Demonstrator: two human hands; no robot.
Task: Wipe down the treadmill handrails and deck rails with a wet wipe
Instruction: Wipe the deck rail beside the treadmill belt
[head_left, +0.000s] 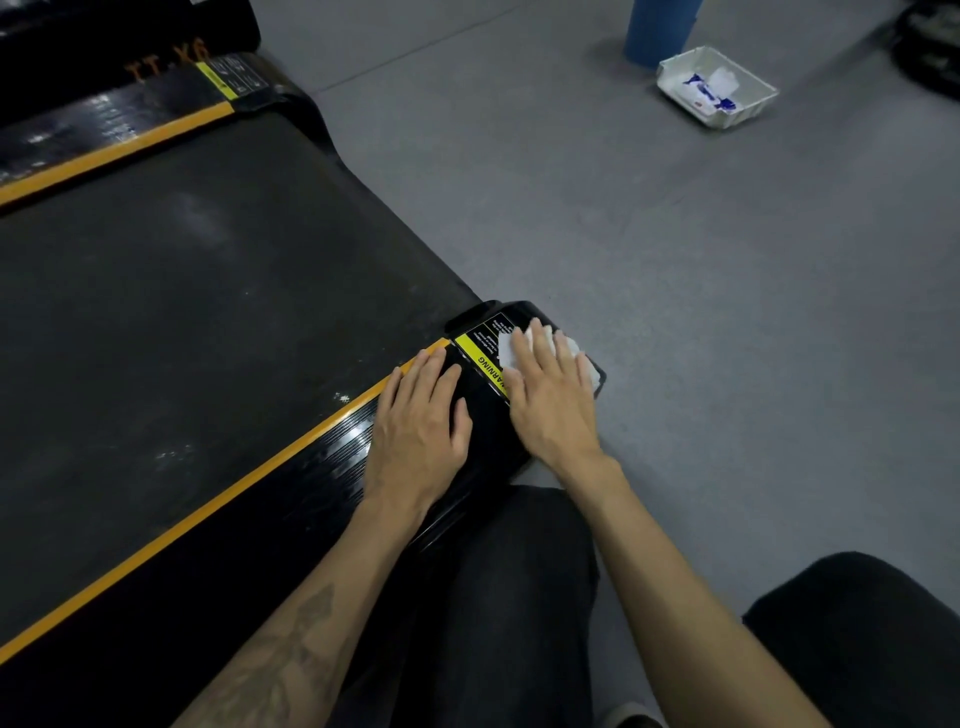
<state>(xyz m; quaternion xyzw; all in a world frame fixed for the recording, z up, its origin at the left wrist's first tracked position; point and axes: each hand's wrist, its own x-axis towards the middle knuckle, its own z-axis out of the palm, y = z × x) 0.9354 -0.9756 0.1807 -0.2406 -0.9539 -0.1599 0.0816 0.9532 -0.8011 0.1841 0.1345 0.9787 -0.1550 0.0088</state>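
The near deck rail (322, 457) of the treadmill is glossy black with an orange stripe along the belt side and ends in a cap bearing a yellow warning label (480, 358). My right hand (550, 395) lies flat on that end cap, pressing a white wet wipe (511, 348) onto it; the wipe shows past my fingertips. My left hand (423, 431) rests flat on the rail just behind the label, fingers spread, holding nothing. The far deck rail (114, 135) runs along the upper left.
The dark running belt (197, 312) fills the left. On the grey floor at the upper right stands a white tray (758, 106) holding a wipes pack (709, 91), next to a blue post (657, 31). My knees in dark trousers are at the bottom.
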